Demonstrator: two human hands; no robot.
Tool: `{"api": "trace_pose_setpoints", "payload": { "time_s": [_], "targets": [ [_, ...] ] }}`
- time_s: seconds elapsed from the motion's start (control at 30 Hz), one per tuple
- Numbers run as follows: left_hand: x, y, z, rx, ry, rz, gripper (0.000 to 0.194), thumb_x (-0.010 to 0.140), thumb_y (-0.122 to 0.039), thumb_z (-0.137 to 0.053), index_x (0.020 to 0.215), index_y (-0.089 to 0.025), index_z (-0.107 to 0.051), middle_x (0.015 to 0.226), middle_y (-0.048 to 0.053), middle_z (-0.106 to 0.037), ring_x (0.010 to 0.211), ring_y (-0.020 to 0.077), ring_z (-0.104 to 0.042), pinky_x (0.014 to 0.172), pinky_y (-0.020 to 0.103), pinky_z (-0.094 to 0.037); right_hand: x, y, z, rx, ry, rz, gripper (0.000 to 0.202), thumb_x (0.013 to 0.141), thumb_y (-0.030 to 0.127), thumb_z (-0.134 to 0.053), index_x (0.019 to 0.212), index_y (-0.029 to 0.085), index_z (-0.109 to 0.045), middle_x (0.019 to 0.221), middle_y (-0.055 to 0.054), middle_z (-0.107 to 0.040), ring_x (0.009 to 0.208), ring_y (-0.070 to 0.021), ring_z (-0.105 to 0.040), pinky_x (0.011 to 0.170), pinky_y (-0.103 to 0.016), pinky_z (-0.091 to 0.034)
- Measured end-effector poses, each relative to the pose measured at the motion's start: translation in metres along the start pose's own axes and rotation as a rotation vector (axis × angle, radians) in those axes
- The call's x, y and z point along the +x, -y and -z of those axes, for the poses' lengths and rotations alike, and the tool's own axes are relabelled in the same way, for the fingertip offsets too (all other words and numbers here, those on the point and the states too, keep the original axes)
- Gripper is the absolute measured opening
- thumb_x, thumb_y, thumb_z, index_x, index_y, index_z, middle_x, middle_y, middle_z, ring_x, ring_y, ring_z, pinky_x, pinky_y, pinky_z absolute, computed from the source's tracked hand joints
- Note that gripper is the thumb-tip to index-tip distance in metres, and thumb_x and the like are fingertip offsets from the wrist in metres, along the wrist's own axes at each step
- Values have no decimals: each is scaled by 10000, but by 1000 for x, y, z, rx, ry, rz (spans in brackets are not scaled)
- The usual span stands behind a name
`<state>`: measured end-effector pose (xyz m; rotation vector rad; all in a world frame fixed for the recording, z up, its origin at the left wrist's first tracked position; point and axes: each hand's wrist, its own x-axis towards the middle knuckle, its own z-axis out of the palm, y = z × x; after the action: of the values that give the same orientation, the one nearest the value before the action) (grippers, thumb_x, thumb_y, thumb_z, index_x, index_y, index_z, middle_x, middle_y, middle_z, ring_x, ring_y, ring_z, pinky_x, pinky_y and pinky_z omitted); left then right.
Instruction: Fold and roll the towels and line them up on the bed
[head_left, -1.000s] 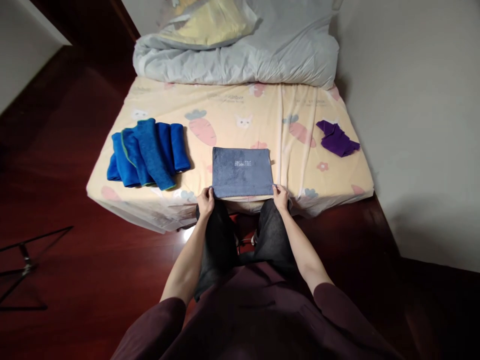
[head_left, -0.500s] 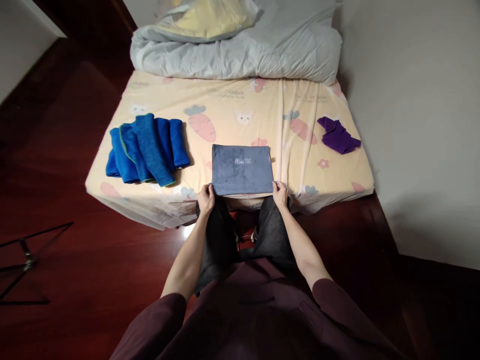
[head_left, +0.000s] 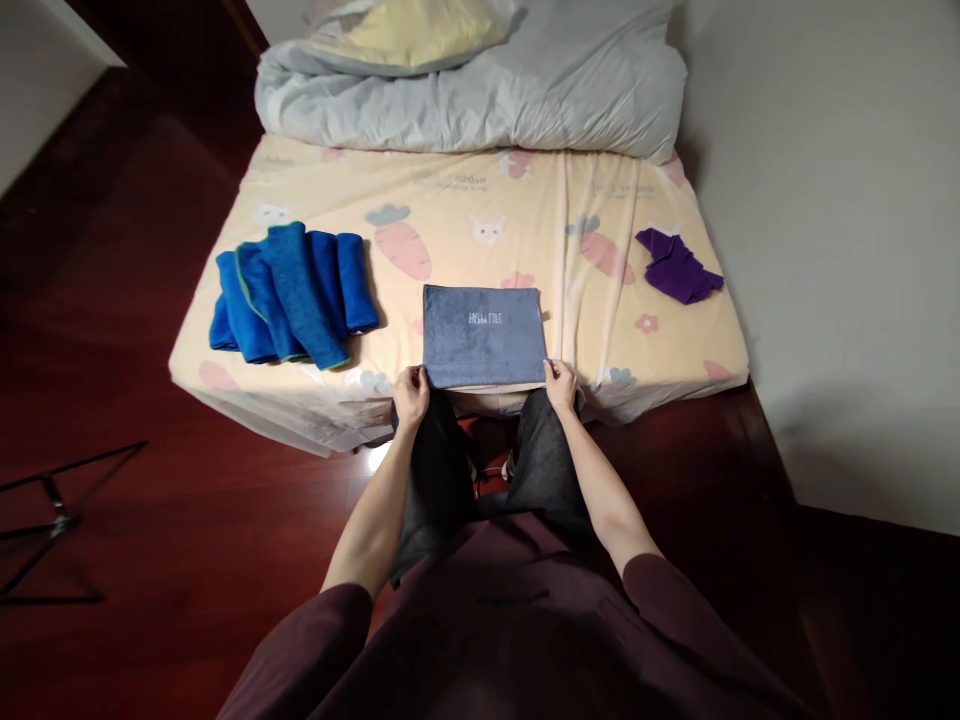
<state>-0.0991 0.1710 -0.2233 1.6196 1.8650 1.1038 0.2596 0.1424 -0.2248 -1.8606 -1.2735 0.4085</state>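
A grey-blue towel (head_left: 484,345) lies flat as a rectangle at the near edge of the bed, its printed "HAPPY LIFE" lettering upside down to me. My left hand (head_left: 411,394) is closed on its near left corner, thumb and fingers pinching the cloth. At the near right corner, my right hand (head_left: 559,385) pinches the towel in the same way. Several rolled or folded blue towels (head_left: 292,295), some with green edging, overlap in a pile to the left. On the right rests a crumpled purple cloth (head_left: 679,268).
The bed (head_left: 480,190) has a cream sheet printed with carrots and cats. A grey-white quilt (head_left: 465,105) is bunched along its far side, with a yellow item (head_left: 420,35) on top. Black stand legs (head_left: 60,520) are on the floor at left. A wall (head_left: 825,250) borders the right.
Both hands keep hold of the towel's near corners, with no clear movement. The whole view has shifted very slightly.
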Motion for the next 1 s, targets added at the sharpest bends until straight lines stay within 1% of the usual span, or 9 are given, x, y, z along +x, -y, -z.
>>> {"api": "trace_pose_setpoints", "payload": {
  "time_s": [0.13, 0.27, 0.33, 0.43, 0.53, 0.63, 0.8, 0.87, 1.0],
  "targets": [
    [-1, 0, 1, 28, -1, 5, 231, 1008, -417, -542, 969, -217, -653, 841, 81, -640, 913, 264, -635, 930, 417, -529, 1, 0, -1, 18, -10, -31, 466, 994, 609, -525, 975, 200, -747, 867, -99, -763, 784, -234, -692, 796, -331, -541],
    [-8, -4, 6, 25, -44, -107, 232, 1004, -358, -557, 1147, -210, -664, 1159, 145, -668, 1187, 273, -619, 1079, 435, -494, 1, 0, 1, 59, -53, 11, 383, 994, 532, -546, 1031, 197, -729, 926, -97, -748, 814, -227, -693, 851, -353, -563],
    [-11, -7, 8, -11, -2, -212, 263, 1025, -328, -511, 1190, -207, -676, 1305, 156, -659, 1294, 268, -597, 1156, 451, -459, 0, 0, 4, 61, -81, 71, 328, 998, 478, -544, 1017, 206, -728, 985, -110, -738, 887, -235, -694, 911, -373, -567],
    [-13, -12, 9, -50, 132, -307, 310, 1039, -316, -476, 1216, -208, -707, 1369, 142, -679, 1381, 273, -579, 1222, 513, -417, -1, 1, 9, 61, -83, 177, 289, 1013, 406, -521, 959, 230, -744, 1059, -125, -733, 1051, -257, -687, 1033, -417, -542],
    [-11, -14, 5, -54, 209, -319, 333, 1018, -367, -545, 1247, -205, -724, 1400, 140, -680, 1431, 295, -550, 1252, 563, -376, -3, 4, 13, 54, -46, 264, 299, 1024, 376, -512, 944, 241, -767, 1117, -130, -750, 1139, -270, -678, 1103, -464, -510],
    [-8, -12, 1, -51, 248, -300, 371, 968, -428, -649, 1252, -205, -734, 1415, 146, -675, 1434, 320, -546, 1269, 584, -335, -5, 8, 14, 40, 47, 333, 279, 1017, 357, -528, 998, 248, -784, 1202, -124, -760, 1195, -270, -676, 1143, -492, -487],
    [-2, -5, -1, -41, 308, -252, 490, 849, -490, -784, 1257, -225, -727, 1425, 143, -668, 1438, 356, -528, 1276, 605, -289, -5, 12, 9, -41, 163, 360, 238, 986, 311, -562, 1025, 242, -787, 1219, -95, -778, 1306, -287, -628, 1183, -540, -421],
    [-1, -3, -2, -30, 317, -264, 515, 827, -457, -796, 1277, -222, -713, 1432, 145, -662, 1444, 358, -521, 1277, 603, -280, -4, 12, 8, -63, 151, 345, 235, 976, 306, -570, 1041, 233, -783, 1234, -93, -776, 1303, -292, -621, 1178, -531, -414],
    [1, 1, -2, -6, 318, -313, 526, 785, -215, -721, 1310, -204, -695, 1441, 136, -659, 1450, 343, -527, 1280, 587, -290, -1, 9, 13, -41, 182, 361, 289, 896, 224, -573, 1114, 220, -764, 1281, -88, -754, 1279, -289, -615, 1167, -489, -431]
  ]
}}
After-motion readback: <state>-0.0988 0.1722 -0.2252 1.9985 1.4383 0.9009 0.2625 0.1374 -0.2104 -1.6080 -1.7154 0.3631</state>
